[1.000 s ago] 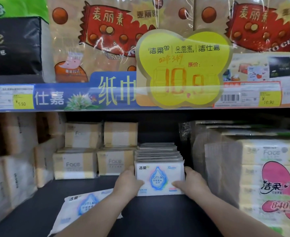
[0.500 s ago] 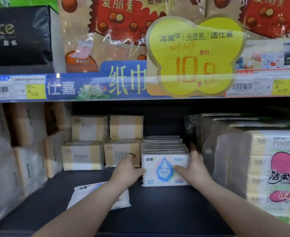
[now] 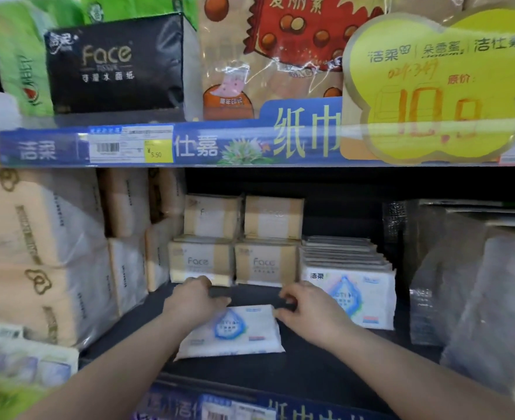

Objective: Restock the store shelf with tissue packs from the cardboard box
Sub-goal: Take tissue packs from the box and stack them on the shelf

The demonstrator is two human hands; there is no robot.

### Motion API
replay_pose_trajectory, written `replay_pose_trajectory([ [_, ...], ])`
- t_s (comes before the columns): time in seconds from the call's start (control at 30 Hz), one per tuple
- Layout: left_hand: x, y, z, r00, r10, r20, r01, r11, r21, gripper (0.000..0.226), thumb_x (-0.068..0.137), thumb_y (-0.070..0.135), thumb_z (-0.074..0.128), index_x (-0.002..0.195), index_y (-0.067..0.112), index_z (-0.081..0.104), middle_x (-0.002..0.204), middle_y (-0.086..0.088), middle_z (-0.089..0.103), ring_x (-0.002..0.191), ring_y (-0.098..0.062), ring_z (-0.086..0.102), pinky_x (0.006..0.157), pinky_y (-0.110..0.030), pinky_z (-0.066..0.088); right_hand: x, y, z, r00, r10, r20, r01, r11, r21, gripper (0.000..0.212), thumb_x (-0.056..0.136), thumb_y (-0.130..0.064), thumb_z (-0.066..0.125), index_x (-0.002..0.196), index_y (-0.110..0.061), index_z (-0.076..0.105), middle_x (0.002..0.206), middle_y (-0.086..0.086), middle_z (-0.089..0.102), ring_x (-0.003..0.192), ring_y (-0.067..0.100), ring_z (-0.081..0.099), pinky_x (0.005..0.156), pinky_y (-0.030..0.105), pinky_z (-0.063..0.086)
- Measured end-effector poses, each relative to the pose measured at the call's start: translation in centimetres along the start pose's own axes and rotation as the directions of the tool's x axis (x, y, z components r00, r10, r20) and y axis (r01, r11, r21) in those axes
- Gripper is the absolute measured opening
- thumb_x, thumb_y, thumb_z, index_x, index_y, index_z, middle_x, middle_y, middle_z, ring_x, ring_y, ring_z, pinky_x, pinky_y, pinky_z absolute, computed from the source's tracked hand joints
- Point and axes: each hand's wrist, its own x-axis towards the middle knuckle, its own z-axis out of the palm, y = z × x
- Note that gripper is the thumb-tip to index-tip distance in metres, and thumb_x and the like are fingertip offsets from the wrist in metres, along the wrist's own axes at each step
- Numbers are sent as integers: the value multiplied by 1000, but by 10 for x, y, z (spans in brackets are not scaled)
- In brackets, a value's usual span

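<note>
Head view blurred, left hand point(image 3: 194, 301) hides tissue pack point(image 3: 241, 331) corner, right hand point(image 3: 309, 312) beside it, grips unclear

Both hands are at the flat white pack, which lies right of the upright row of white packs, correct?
No. The head view shows the left hand and right hand at the flat white pack, but it lies left of the upright row of white packs, not right.

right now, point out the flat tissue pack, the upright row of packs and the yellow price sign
flat tissue pack point(image 3: 235, 330): head view, blue drop on its top face
upright row of packs point(image 3: 348, 295): head view, front pack's printed face
yellow price sign point(image 3: 438, 86): head view, middle of the card
</note>
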Motion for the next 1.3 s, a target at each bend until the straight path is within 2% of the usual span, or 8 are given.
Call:
replay_pose_trajectory([
  [0.23,-5,-36,-3,986,-117,120,113,993,39,72,68,71,51,120,22,60,125,-2,60,113,-20,56,92,-28,48,14,-15,26,944,232,235,-209,971,-117,48,89,-55,47,105,-13,62,118,6,62,109,24,59,74,27,40],
  [0.37,-9,-35,1,979,-145,142,127,983,130,50,81,60,51,106,18,61,119,-5,61,115,-25,54,87,-29,46,17,-17,30,939,252,232,-253,967,-27,27,84,-46,58,82,-19,56,105,4,63,102,22,61,70,26,40],
  [0.47,-12,-30,0,996,-63,65,68,995,-78,23,85,41,59,72,22,56,84,1,64,89,-19,61,65,-25,45,13,-15,26,953,250,173,-276,950,147,16,81,-34,65,78,-22,54,101,1,65,91,17,60,72,24,43],
  [0.53,-14,-22,-2,1000,-9,3,9,941,-337,7,85,23,62,79,23,66,82,4,67,86,-19,64,72,-30,52,7,-10,20,959,255,120,-279,922,269,21,77,-29,69,74,-26,49,91,-4,63,88,16,61,75,27,47],
  [0.6,-18,-7,-4,1000,-11,-14,1,820,-573,20,85,11,62,103,16,67,92,2,68,92,-21,66,82,-36,55,0,-2,10,963,264,58,-269,913,306,25,76,-27,70,79,-27,45,84,-8,57,86,16,59,71,28,45],
  [0.7,-22,20,3,999,34,-6,-28,718,-695,20,85,7,62,100,18,54,96,-1,68,85,-19,66,74,-34,56,-9,15,-8,952,303,-44,-278,914,296,25,78,-25,68,92,-21,47,82,-10,53,86,17,57,73,30,45],
  [0.97,-31,91,28,968,239,-72,-235,773,-590,26,85,11,63,99,18,42,81,16,51,81,-13,55,61,-23,44,-32,66,-47,888,432,-159,-376,880,291,33,79,-23,66,108,-20,50,101,-4,61,94,18,59,81,34,49],
  [1.3,-29,128,55,946,317,-62,-316,870,-377,36,77,29,71,98,20,44,115,-1,52,107,-20,55,86,-31,46,-47,95,-58,823,526,-212,-522,849,79,44,79,-32,66,114,-18,44,122,5,54,111,28,57,88,35,48],
])
